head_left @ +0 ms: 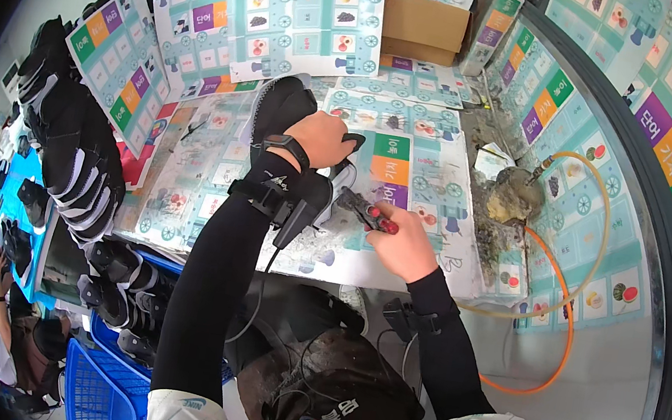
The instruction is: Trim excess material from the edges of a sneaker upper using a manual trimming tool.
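Head view: the left hand (320, 141) has its fingers clamped around a black shoe (281, 108), pressing it on the printed paper sheets (410, 169). Just right of those fingers, the right hand (407, 241) grips red-handled pliers (366, 211).

Left hand (322, 141) grip conceals most of the black shoe (286, 108). Right hand (409, 242) covers the red-handled tool (370, 213) handles; tip indistinct. Blue crate (100, 387) cut off, lower left of frame.
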Tool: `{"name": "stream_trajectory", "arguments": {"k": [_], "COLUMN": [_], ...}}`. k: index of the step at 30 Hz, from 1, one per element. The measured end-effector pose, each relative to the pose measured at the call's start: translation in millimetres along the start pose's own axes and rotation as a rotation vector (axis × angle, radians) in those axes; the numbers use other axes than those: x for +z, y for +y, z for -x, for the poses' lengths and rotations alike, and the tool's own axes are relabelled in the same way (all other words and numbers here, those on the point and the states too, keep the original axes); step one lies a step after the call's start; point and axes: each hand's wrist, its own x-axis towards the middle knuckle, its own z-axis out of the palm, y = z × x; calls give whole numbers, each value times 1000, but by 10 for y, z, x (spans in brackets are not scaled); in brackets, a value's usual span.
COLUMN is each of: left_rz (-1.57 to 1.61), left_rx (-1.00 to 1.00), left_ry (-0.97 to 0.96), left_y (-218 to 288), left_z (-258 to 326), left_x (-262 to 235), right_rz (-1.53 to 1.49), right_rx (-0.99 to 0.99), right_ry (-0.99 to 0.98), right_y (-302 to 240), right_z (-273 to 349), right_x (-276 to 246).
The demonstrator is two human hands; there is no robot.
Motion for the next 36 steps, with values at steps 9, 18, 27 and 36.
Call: {"name": "stream_trajectory", "arguments": {"k": [9, 18, 27, 36], "left_rz": [19, 5, -374, -147], "left_rx": [40, 20, 47, 40], "left_ry": [21, 50, 272, 447], "left_y": [37, 9, -485, 141], "left_z": [31, 83, 517, 667], "left_x": [-2, 27, -479, 281], "right_rz": [10, 17, -206, -78], "right_rx": [16, -23, 19, 67], "right_ry": [64, 149, -144, -86], "right_y": [-15, -20, -219, -8], "right_z": [54, 53, 178, 115], "right_x": [50, 113, -42, -134]}}
